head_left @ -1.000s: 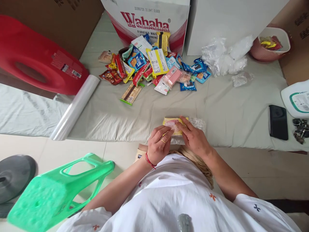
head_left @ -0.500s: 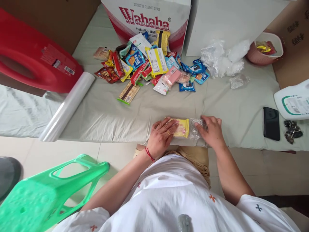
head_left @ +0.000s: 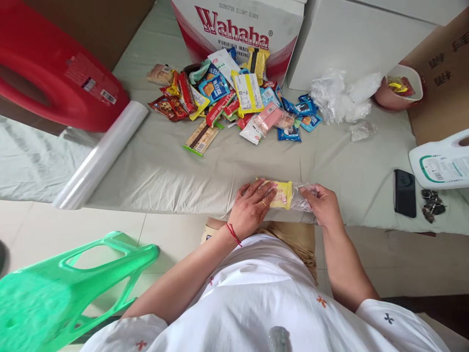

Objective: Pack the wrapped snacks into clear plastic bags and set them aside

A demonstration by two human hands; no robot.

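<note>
A yellow snack packet (head_left: 284, 194) lies inside a clear plastic bag (head_left: 301, 199) at the near edge of the cloth-covered surface. My left hand (head_left: 252, 203) rests flat across the packet's left part, fingers stretched out and pressing on it. To the right, my right hand (head_left: 322, 203) pinches the bag's free end between thumb and fingers. Beyond them is a pile of wrapped snacks (head_left: 220, 93), with a green-edged bar (head_left: 201, 138) at its near side.
A clear plastic roll (head_left: 102, 156) and red jug (head_left: 62, 68) are at left. Crumpled plastic bags (head_left: 340, 98), a pink basket (head_left: 394, 100), a black phone (head_left: 405, 193), keys (head_left: 433, 205) and a white bottle (head_left: 441, 161) are at right. A green stool (head_left: 47, 293) stands below.
My right hand has closed on the bag's end, its fingers now drawn together. My left hand stays on the packet. The whole view has shifted slightly.
</note>
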